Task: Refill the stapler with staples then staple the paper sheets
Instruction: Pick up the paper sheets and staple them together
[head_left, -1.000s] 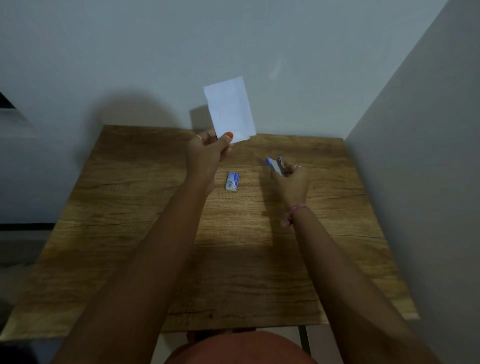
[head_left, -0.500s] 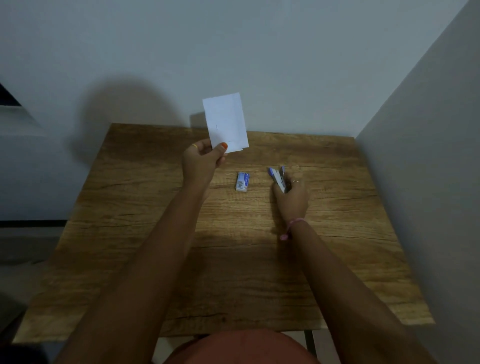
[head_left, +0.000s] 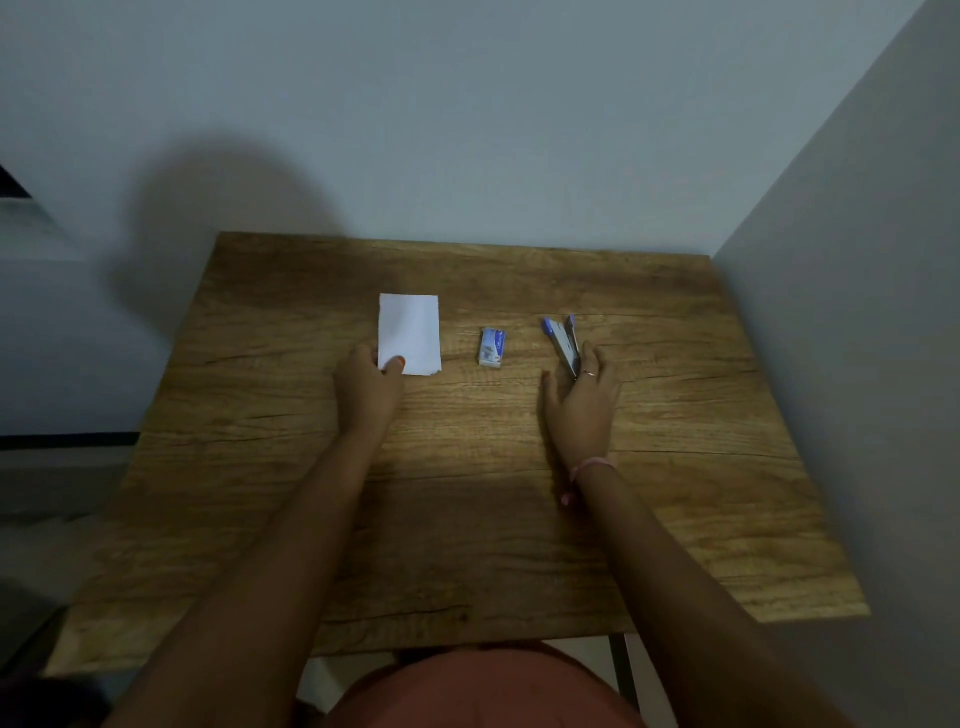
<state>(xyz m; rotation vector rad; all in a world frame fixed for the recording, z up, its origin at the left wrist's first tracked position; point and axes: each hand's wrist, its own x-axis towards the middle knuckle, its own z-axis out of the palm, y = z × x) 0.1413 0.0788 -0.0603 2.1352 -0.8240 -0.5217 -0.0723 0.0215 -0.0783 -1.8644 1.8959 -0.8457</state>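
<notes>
A small stack of white paper sheets (head_left: 409, 332) lies flat on the wooden table (head_left: 467, 519), left of centre. My left hand (head_left: 370, 387) pinches its near left corner between thumb and fingers. A small blue and white staple box (head_left: 491, 347) lies in the middle. To its right lies a blue and silver stapler (head_left: 562, 340), its arms slightly apart at the far end. My right hand (head_left: 582, 405) rests on the table with its fingers around the stapler's near end.
The table stands in a corner, with a grey wall (head_left: 467, 130) behind it and another wall (head_left: 857, 364) along its right edge. The left and near edges of the table are free. A metal table leg (head_left: 621, 670) shows below the near edge.
My left hand has lowered the paper sheets from the air onto the table. My right hand has brought the stapler down to the tabletop. The camera has tilted down.
</notes>
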